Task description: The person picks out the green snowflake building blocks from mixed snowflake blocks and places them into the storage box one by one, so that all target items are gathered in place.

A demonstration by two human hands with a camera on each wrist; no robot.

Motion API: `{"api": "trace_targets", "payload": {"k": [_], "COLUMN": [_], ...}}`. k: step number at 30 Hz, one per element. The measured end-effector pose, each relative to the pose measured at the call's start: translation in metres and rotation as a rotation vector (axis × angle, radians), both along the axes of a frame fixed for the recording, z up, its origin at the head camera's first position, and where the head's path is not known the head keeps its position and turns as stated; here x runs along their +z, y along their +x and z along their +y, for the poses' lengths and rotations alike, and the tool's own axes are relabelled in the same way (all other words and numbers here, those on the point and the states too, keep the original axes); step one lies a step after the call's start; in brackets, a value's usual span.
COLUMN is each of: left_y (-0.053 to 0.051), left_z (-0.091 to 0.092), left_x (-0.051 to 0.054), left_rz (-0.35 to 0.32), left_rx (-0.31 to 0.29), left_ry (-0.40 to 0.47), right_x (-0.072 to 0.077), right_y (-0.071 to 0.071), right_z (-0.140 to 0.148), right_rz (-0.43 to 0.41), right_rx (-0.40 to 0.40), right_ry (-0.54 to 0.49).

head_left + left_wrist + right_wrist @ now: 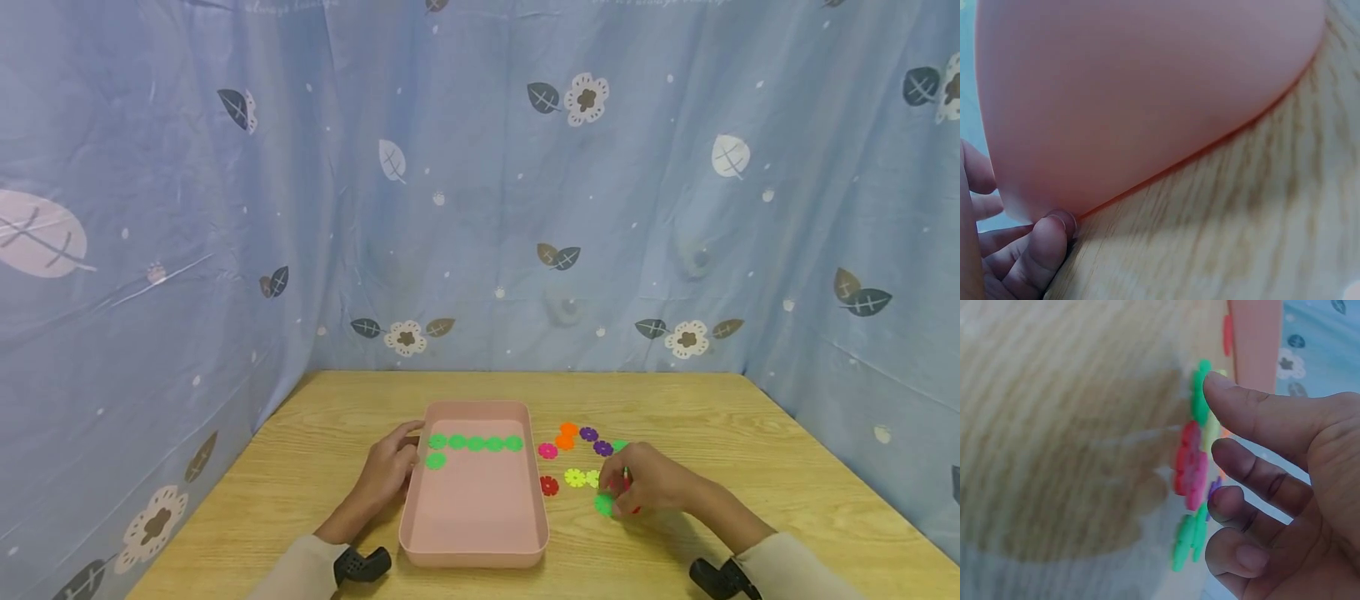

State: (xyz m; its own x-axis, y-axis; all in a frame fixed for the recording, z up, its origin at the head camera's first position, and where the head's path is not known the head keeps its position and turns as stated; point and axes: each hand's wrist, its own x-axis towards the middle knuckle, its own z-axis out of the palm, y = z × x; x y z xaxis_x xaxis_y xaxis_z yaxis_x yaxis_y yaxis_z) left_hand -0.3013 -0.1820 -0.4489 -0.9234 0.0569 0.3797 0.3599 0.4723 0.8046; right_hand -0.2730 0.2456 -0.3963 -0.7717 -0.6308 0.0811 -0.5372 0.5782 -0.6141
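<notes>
My left hand (386, 471) holds the left side of a pink tray (476, 512). In the left wrist view, the thumb and fingertips of that hand (1029, 253) are at the lower edge of the tray's wall (1147, 94). Inside the tray, green snowflake-shaped discs (476, 444) form a row, with another green disc (436, 461) below its left end. My right hand (651, 479) is over loose discs right of the tray, thumb by a green disc (603, 505). Its fingers look apart in the right wrist view, beside a green disc (1199, 394) and red one (1186, 459).
Loose discs lie between the tray and right hand: red (549, 486), pink (547, 451), orange (566, 442), purple (588, 434) and yellow (575, 477). They lie on a wooden table (360, 400). A blue patterned curtain (480, 208) hangs behind and on both sides.
</notes>
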Motion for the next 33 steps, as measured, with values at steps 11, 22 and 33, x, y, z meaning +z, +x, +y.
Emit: {"api": "trace_targets", "payload": {"k": [11, 22, 33], "left_y": [0.001, 0.001, 0.002], "left_z": [-0.002, 0.000, 0.000], "left_x": [0.001, 0.000, 0.001], "left_rz": [-0.006, -0.010, -0.038], "left_rx": [-0.008, -0.018, -0.016], "left_ry": [0.013, 0.033, 0.030], "right_x": [-0.006, -0.006, 0.006], "right_y": [-0.004, -0.003, -0.005], "right_z": [-0.006, -0.013, -0.023], "right_rz": [-0.004, 0.069, 0.065], "right_rx": [0.058, -0.003, 0.066], "right_ry": [-0.018, 0.086, 0.028]}}
